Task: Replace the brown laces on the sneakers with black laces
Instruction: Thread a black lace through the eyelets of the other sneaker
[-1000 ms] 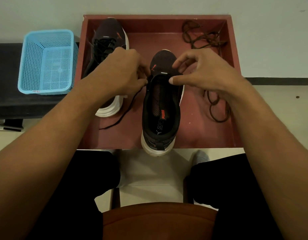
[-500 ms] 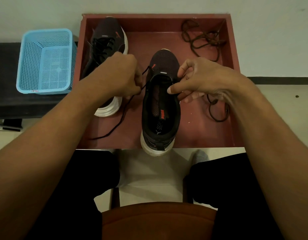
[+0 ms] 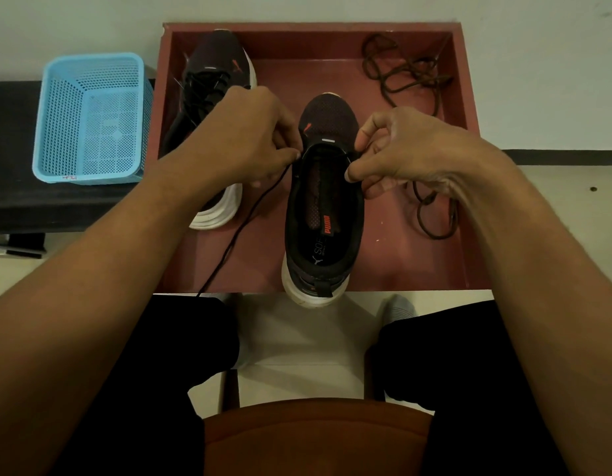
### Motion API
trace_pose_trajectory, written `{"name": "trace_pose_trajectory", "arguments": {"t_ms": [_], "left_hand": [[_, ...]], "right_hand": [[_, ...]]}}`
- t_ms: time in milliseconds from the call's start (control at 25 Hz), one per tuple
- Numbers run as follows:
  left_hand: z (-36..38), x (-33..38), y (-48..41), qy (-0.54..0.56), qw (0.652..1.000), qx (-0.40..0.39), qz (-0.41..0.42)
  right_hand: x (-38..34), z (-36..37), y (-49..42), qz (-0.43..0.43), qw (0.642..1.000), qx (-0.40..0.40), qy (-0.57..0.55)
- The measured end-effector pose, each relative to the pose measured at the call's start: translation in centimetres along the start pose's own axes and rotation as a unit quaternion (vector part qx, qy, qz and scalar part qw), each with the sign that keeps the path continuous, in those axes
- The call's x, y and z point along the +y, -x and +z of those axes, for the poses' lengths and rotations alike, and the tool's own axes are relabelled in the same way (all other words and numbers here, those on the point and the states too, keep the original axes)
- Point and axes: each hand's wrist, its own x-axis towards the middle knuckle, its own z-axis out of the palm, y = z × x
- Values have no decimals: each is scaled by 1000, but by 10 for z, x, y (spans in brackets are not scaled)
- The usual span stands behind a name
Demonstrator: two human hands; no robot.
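left hand (image 3: 249, 139) and right hand (image 3: 411, 149) (fingers curled) pinch the black lace (image 3: 242, 225), flanking the sneaker (image 3: 323, 235).

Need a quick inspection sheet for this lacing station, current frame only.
Surface: red-brown shallow tray, holding both sneakers and the laces.
Job's things: near black white-soled sneaker, mostly unlaced; far black white-soled sneaker, laced black; black lace trailing to tray's near edge; two loose brown laces, right side.
Clutter: light blue plastic basket on black bench, left.
Hands: left hand pinches black lace at near sneaker's left eyelets; right hand pinches, apparently, same lace at right eyelets.
Cables: nothing seen.
Surroundings: pale wall, pale floor, brown chair seat.
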Motion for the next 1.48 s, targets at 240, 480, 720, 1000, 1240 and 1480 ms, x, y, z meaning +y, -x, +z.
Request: {"name": "trace_pose_trajectory", "arguments": {"t_ms": [240,480,720,1000,1240,1480], "left_hand": [[3,-7,-3,-112,991,-61,-43],[10,-7,-5,-144,973,-149,-98],[16,-8,-6,-135,971,-165,-111],[7,-6,-2,-109,972,-177,-112],[-4,-7,-2,-79,995,22,-55],[6,-9,-6,-108,993,32,-42]], "right_hand": [[-1,1,1,-4,1000,7,-6],[-1,-1,3,-13,1000,23,0],[-1,-1,3,-17,999,27,20],[-2,0,2,-15,1000,20,17],[-1,0,0,-12,1000,19,15],[-2,-1,2,-32,999,10,36]]}}
